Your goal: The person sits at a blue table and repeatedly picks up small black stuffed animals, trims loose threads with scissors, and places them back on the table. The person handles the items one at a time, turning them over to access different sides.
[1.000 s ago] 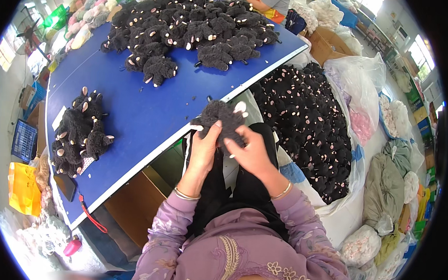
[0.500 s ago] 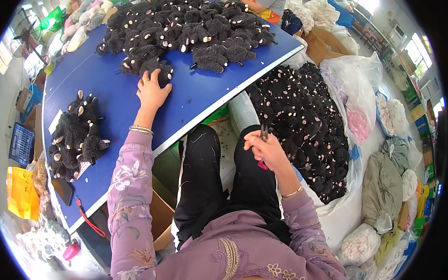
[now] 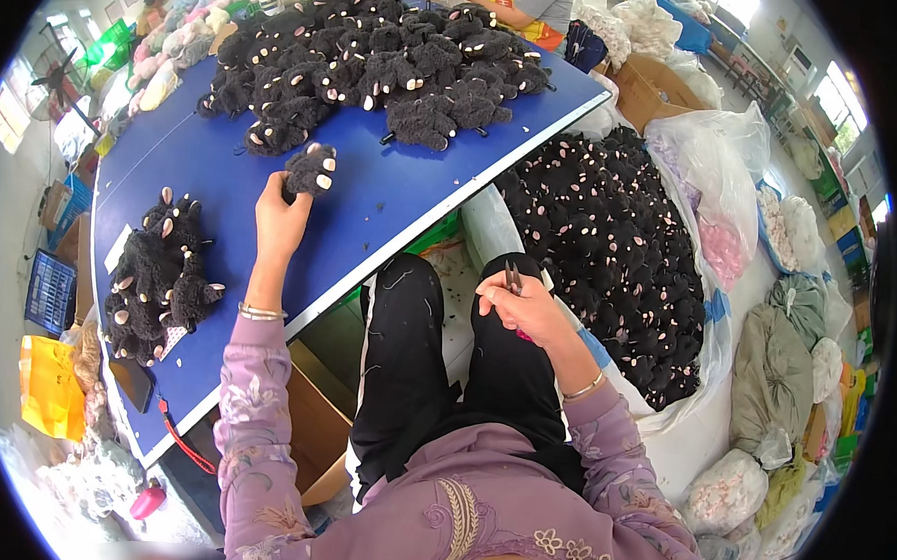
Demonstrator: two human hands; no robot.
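My left hand (image 3: 284,215) is closed on a small black fuzzy plush piece (image 3: 310,170) with pale tips, held over the blue table (image 3: 341,215). Beyond it spreads a big heap of like black plush pieces (image 3: 368,56). A smaller pile of them (image 3: 158,277) lies at the table's left side. Over my right thigh, my right hand (image 3: 529,310) grips a small tool with two dark metal points (image 3: 514,278). A bit of pink shows below the fingers; the rest of the tool is hidden in the hand.
A large pale sack (image 3: 486,222) full of small black pieces with pink dots (image 3: 619,267) stands to my right. Clear bags (image 3: 708,171) and a cardboard box (image 3: 652,89) lie beyond. A phone (image 3: 132,384) with a red strap (image 3: 183,441) lies at the left corner. Someone sits behind the table.
My left hand has drawn one plush piece out of the heap's near edge, toward me and slightly left. My right hand has shifted slightly left and down with the tool.
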